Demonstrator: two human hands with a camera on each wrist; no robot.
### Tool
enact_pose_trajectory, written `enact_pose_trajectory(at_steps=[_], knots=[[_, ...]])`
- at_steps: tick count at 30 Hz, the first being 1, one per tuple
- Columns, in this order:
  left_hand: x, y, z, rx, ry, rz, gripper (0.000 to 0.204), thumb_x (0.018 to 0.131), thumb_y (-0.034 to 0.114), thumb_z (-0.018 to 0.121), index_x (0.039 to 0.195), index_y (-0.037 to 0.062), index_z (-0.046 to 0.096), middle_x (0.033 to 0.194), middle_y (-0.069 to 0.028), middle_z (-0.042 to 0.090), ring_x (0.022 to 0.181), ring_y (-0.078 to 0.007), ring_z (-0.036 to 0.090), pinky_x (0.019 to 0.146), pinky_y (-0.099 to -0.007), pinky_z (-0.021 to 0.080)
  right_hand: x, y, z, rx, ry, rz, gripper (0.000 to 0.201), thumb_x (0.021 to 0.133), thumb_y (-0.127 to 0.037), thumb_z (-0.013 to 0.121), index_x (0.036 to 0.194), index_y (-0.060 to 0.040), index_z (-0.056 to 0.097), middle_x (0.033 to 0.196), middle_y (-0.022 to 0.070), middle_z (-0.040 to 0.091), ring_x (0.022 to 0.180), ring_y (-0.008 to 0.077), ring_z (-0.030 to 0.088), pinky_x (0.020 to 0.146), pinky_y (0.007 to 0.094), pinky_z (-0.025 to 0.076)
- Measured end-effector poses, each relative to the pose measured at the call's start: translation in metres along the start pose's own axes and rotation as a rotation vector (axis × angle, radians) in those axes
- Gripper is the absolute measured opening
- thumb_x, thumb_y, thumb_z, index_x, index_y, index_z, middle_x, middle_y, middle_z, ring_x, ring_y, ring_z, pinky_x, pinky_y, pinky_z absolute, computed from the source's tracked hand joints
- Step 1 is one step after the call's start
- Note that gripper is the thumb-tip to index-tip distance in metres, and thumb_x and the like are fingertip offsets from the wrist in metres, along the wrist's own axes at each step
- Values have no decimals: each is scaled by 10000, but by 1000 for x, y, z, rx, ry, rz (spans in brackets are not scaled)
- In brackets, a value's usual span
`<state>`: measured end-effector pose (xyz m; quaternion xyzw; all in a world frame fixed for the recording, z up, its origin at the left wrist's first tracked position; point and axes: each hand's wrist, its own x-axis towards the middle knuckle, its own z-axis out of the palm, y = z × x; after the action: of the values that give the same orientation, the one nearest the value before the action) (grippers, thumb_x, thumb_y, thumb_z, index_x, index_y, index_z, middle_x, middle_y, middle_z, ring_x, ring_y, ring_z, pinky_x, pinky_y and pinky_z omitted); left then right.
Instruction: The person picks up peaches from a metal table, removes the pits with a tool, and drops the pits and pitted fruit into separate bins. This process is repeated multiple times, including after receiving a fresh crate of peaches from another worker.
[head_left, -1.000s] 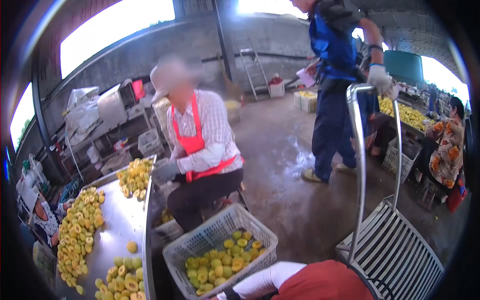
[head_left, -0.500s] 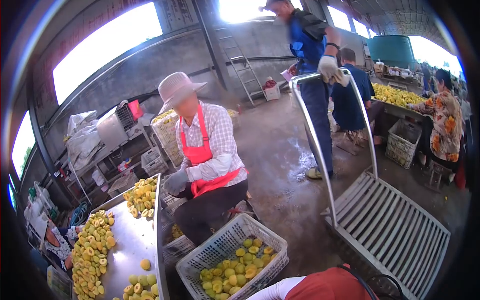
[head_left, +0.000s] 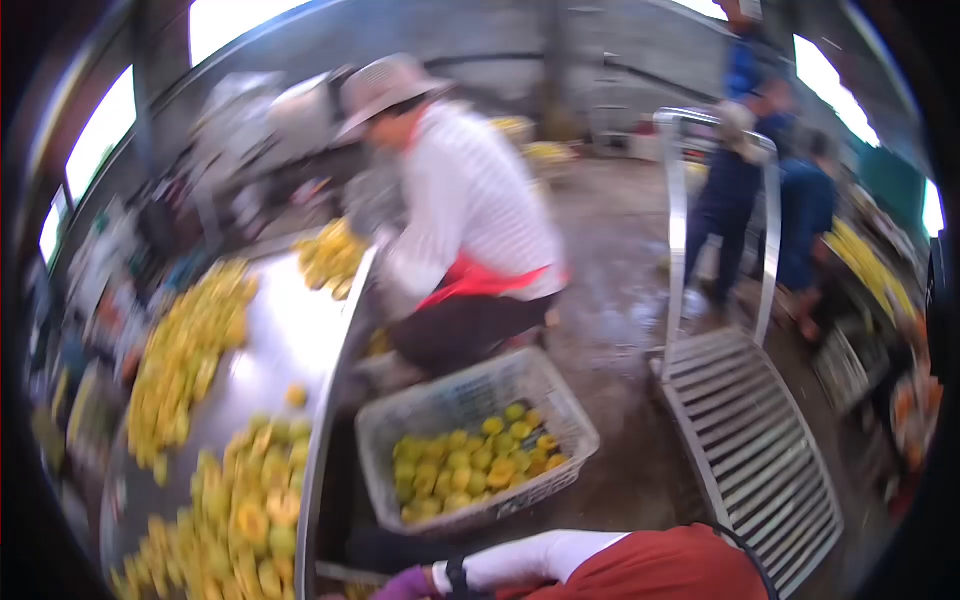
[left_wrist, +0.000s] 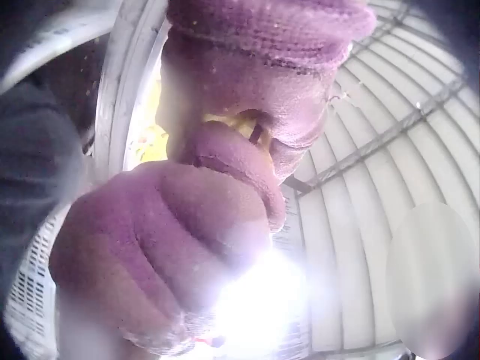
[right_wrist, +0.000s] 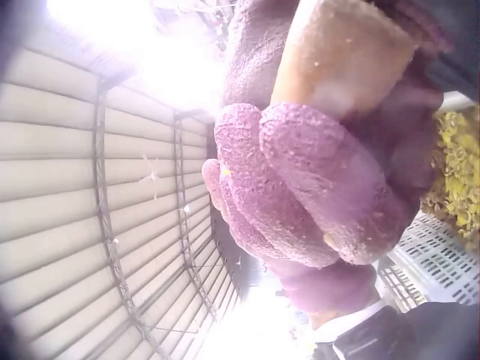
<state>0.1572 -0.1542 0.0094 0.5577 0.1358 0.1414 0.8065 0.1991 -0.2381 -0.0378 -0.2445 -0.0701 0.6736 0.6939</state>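
Both of my hands wear purple gloves and work close together. In the right wrist view, my right hand (right_wrist: 255, 52) grips a tan, blunt-ended piece (right_wrist: 341, 64), whose kind I cannot tell. My left hand's curled fingers (right_wrist: 315, 180) lie right below it. From the left wrist, my left hand (left_wrist: 157, 247) shows bent fingers, its thumb against a yellow fruit piece (left_wrist: 225, 118) mostly hidden between the hands; my right hand and its knit cuff are above. At the head view's bottom edge, only part of the right glove shows beyond a white sleeve (head_left: 545, 560).
Left is a metal table (head_left: 270, 345) with heaps of halved yellow fruit (head_left: 250, 500). A plastic crate (head_left: 375, 440) of fruit stands beside it. A seated person (head_left: 465, 200) leans toward the table. At right stands a metal trolley (head_left: 750, 420), with a person in blue (head_left: 735, 170) behind it.
My head view has shifted, bringing more of the near fruit heap and my purple glove into sight. The seated person has turned from facing forward to bend over the table.
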Motion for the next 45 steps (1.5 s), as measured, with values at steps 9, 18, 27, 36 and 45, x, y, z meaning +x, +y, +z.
enact_pose_trajectory(at_steps=[9, 18, 27, 36, 45], knots=[[-52, 40, -217, -661, 317, 9, 389, 939, 464, 472, 1070, 102, 525, 978, -95, 614, 801, -248, 630, 556, -308, 490, 97, 39, 47, 410, -369, 214, 457, 949, -552, 374, 861, -107, 435, 566, -57, 365, 386, 23, 303, 320, 175, 250], [-111, 59, -281, -440, 812, 106, 524, 946, 559, 354, 1034, 74, 531, 882, -110, 631, 670, -239, 637, 453, -275, 436, 176, 94, -16, -1050, 279, 121, 425, 952, -466, 440, 842, -62, 517, 556, 0, 449, 410, 92, 410, 412, 248, 348], [-169, 19, -434, 198, 1437, -100, 423, 908, 410, 549, 1037, 9, 590, 908, -90, 609, 823, -215, 591, 624, -342, 463, 127, 85, -18, -1039, 458, 272, 480, 908, -519, 493, 788, -54, 518, 614, 3, 495, 474, 103, 457, 443, 255, 368], [-9, 158, -381, 1378, 884, 424, 209, 751, 154, 703, 920, 44, 648, 878, -127, 629, 803, -315, 607, 742, -382, 486, 138, 79, -19, -914, 501, 266, 437, 918, -469, 508, 793, -50, 533, 627, 16, 518, 489, 99, 475, 447, 259, 366], [116, 148, -373, 1757, 189, -277, 429, 677, 307, 715, 1035, 86, 631, 971, -163, 645, 871, -315, 631, 748, -393, 496, 143, 89, -29, -1317, 452, 5, 341, 922, -341, 554, 833, -12, 545, 626, 95, 571, 543, 219, 570, 503, 345, 431]])
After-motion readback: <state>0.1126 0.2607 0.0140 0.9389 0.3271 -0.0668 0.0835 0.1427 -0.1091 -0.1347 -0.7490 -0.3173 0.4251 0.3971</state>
